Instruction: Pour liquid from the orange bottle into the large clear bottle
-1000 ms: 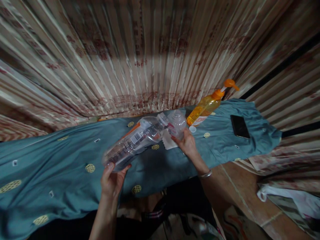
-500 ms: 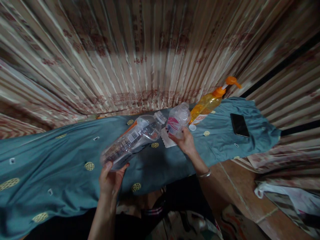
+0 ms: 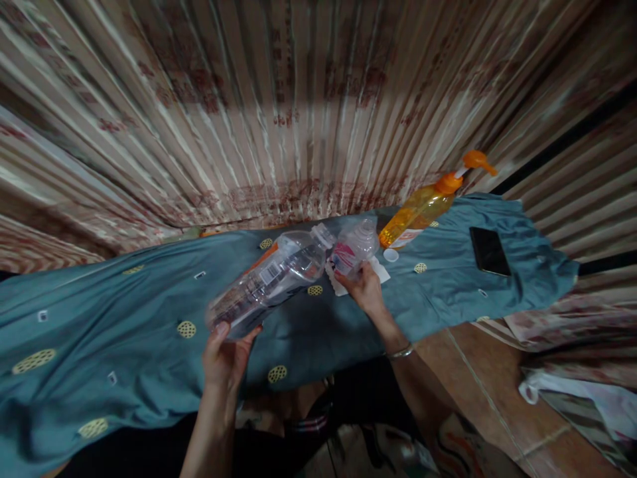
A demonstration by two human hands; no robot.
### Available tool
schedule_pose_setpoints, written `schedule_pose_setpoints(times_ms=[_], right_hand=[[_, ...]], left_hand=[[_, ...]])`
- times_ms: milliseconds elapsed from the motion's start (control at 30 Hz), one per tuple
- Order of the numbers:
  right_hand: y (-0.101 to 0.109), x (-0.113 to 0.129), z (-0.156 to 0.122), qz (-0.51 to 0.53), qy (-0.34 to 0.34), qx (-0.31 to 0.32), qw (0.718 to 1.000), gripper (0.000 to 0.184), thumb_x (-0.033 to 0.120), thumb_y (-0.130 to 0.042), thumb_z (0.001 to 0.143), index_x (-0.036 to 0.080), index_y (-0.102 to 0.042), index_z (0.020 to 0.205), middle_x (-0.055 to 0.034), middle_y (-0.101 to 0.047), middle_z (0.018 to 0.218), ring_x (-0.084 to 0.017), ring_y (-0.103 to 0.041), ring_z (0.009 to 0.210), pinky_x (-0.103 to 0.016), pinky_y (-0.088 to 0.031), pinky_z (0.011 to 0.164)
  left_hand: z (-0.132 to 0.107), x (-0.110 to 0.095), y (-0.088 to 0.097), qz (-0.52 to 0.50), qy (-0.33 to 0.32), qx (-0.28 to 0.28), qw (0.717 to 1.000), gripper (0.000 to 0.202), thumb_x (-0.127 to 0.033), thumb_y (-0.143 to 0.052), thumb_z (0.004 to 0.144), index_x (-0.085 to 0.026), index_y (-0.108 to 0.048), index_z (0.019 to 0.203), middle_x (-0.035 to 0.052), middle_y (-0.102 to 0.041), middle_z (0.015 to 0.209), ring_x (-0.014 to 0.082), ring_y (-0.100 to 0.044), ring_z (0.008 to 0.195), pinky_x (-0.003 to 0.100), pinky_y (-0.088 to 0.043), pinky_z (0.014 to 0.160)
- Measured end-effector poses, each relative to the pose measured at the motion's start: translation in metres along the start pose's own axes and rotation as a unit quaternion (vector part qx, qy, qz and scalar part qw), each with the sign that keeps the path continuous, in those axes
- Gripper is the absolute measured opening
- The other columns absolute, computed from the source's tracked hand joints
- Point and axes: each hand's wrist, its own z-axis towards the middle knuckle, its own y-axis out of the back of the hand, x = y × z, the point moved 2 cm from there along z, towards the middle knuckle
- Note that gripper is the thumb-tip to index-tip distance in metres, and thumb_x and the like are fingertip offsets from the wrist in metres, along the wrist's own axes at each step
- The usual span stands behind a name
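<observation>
My left hand [image 3: 227, 352] grips the base end of a large clear plastic bottle [image 3: 273, 279], which tilts with its neck up to the right. An orange strip and a barcode show on its label. My right hand [image 3: 367, 289] is closed around a small clear plastic bottle [image 3: 354, 247] with a pink-printed label. The mouths of the two bottles do not meet: the large one's neck lies close beside the small one. Under the small bottle is a white paper napkin [image 3: 381, 271], partly hidden. A white cap [image 3: 391, 255] lies just right of it.
A pump bottle of yellow-orange liquid [image 3: 418, 214] with an orange pump stands at the back right. Farther right lies a black phone [image 3: 490, 251]. Teal cloth [image 3: 139, 325] covers the surface; pleated curtains [image 3: 308, 99] rise behind it.
The small bottle in my right hand has come down slightly, showing more of the napkin. The large bottle keeps nearly the same tilt. The whole view has shifted a little.
</observation>
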Motion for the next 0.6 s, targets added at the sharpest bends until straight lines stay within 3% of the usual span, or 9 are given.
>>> schedule_pose_setpoints(times_ms=[167,433,600], right_hand=[[-0.002,-0.008,-0.001,-0.017,-0.026,0.005,1.000,0.067,0.077,-0.093,0.081,0.026,-0.073,0.121,-0.0155,-0.089,0.114,-0.042,-0.086,0.107,-0.061,-0.073,0.101],[-0.001,-0.009,-0.009,0.010,-0.006,-0.005,1.000,0.061,0.077,-0.091,0.084,0.028,-0.075,0.118,-0.0132,-0.093,0.112,-0.041,-0.089,0.105,-0.057,-0.075,0.097],[-0.004,-0.007,-0.010,0.014,0.008,-0.022,1.000,0.060,0.077,-0.089,0.084,0.028,-0.073,0.114,-0.0163,-0.092,0.113,-0.042,-0.088,0.107,-0.060,-0.075,0.099]], left_hand=[[0.002,0.004,0.003,-0.001,0.004,0.010,1.000,0.060,-0.046,-0.115,0.053,-0.027,-0.092,0.105,0.0063,-0.095,0.101,0.0274,-0.088,0.084,0.031,-0.072,0.063],[0.006,0.010,0.003,-0.006,0.006,0.037,0.999,0.078,-0.043,-0.112,0.062,-0.031,-0.090,0.135,0.0082,-0.096,0.116,0.0286,-0.089,0.086,0.034,-0.073,0.067],[0.010,0.009,-0.008,-0.006,0.000,0.052,0.999,0.077,-0.045,-0.114,0.061,-0.031,-0.091,0.134,0.0094,-0.096,0.118,0.0284,-0.088,0.083,0.033,-0.072,0.064]])
